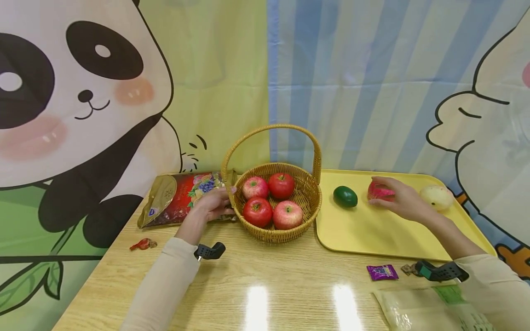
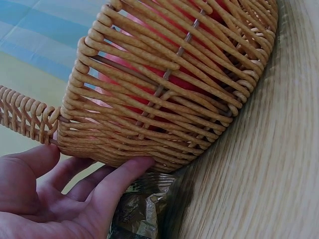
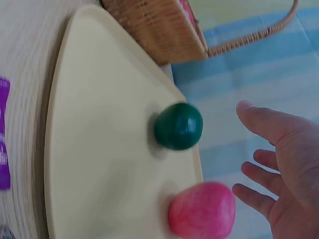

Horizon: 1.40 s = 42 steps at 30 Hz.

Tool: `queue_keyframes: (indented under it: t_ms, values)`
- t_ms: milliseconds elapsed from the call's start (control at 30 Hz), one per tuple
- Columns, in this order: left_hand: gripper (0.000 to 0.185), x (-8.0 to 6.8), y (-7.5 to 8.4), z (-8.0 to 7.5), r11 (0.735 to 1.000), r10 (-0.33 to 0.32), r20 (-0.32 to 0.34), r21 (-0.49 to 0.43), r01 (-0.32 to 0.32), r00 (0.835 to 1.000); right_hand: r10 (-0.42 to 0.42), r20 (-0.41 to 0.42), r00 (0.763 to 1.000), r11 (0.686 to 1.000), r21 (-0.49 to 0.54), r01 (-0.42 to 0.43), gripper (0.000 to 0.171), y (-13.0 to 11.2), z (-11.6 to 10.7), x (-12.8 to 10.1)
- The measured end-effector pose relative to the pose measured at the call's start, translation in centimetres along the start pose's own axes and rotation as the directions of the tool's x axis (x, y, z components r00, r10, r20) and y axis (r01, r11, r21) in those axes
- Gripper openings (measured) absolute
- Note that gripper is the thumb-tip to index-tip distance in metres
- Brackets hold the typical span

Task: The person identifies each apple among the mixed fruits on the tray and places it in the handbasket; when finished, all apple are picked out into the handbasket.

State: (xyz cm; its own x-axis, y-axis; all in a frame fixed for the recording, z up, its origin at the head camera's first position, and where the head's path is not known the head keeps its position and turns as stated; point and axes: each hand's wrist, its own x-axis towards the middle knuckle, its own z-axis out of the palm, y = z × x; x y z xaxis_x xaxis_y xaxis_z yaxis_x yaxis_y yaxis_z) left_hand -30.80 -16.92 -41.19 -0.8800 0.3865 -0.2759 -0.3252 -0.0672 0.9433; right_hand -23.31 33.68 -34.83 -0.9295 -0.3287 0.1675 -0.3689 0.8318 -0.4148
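Her right hand (image 1: 403, 200) hovers with fingers spread loosely over the pink fruit (image 1: 378, 191) on the yellow tray (image 1: 372, 234); her left hand (image 1: 213, 205), fingers relaxed, touches the wicker basket (image 1: 308, 193).

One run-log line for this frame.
left hand: touching basket | right hand: open over pink fruit | tray

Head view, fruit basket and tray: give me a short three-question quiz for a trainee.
1. How many apples lie in the basket?
2. True or false: the right hand grips the green fruit.
3. What does the left hand touch: A) the tray, B) the basket's side, C) the purple packet?

Key: 1. Four. 2. False; its open fingers are at the pink fruit. 3. B.
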Motion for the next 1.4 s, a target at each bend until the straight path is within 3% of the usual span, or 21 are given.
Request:
queue_keyframes:
  t_ms: [333, 633, 1167, 1400]
  values:
    - [0.051, -0.1, 0.0, -0.1, 1.000, 0.001, 0.010, -0.006, -0.001, 1.000, 0.096, -0.091, 0.991, 0.995, 0.010, -0.096, 0.075, 4.3, 0.1, -0.4]
    - [0.051, -0.1, -0.1, -0.2, 1.000, 0.001, -0.003, -0.017, -0.001, 1.000, 0.198, -0.039, 0.979, 0.979, 0.058, -0.195, 0.085, 6.4, 0.3, -0.1]
    - [0.051, -0.2, 0.0, 0.0, 1.000, 0.009, 0.003, -0.013, -0.009, 1.000, 0.288, 0.022, 0.957, 0.941, 0.180, -0.287, 0.095, 8.3, 2.3, 0.3]
    - [0.050, -0.1, -0.1, 0.0, 1.000, 0.015, 0.008, 0.013, -0.015, 1.000, 0.324, 0.038, 0.945, 0.927, 0.187, -0.326, 0.099, 8.7, 3.1, 0.4]
